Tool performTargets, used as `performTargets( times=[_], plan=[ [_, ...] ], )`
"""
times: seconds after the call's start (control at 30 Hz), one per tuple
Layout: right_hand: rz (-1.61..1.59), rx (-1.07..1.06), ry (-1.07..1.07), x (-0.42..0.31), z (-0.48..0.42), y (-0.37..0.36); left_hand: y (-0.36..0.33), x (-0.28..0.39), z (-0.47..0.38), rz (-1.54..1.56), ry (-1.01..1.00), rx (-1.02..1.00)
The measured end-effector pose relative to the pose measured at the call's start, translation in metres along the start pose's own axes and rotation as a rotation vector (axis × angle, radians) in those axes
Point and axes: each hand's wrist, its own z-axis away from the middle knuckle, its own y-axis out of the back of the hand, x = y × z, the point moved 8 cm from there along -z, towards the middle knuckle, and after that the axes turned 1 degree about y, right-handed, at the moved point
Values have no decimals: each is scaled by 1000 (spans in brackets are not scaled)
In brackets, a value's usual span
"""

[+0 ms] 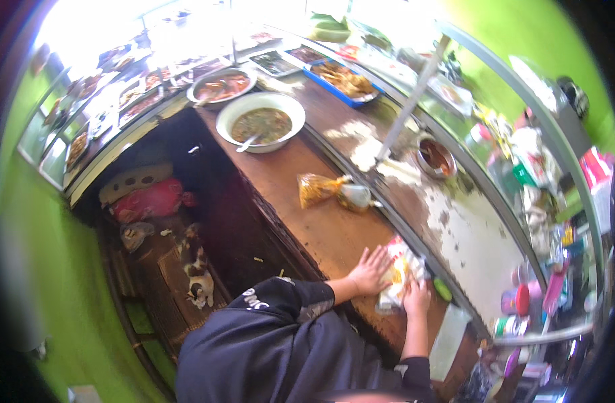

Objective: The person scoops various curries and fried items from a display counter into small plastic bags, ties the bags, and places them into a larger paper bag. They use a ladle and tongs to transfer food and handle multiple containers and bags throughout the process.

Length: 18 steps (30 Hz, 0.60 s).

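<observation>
My left hand (372,272) rests with its fingers spread on the left edge of a white plastic bag (401,262) with red and yellow print, which lies on the brown wooden counter. At the bag's lower right, my right hand (416,296) touches it with bent fingers; whether it pinches the plastic is not clear. Just right of that hand is a small green object (442,290). Farther up the counter lie a tied clear bag of yellowish food (315,190) and another small tied bag (356,196).
A white bowl of soup (261,122) with a spoon stands beyond the bags, near a blue tray of fried food (342,80). A metal pot (437,157) stands behind the counter's rail. A translucent sheet (449,342) lies at the near right. A cat (200,287) lies on the wooden bench at left.
</observation>
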Motion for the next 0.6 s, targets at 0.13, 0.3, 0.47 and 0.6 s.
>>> performTargets(
  times=[0.13, 0.3, 0.47, 0.6],
  plan=[
    [-73, 274, 56, -4, -2, 13, 5, -6, -3, -11, -24, 136],
    [-361, 409, -32, 13, 30, 45, 14, 4, -1, -40, -59, 146],
    [-654, 311, -179, -1, 48, 59, 46, 65, 11, 224, -468, 241],
    [-759, 501, -61, -10, 51, 101, 23, 68, -11, 182, -433, 68]
  ],
)
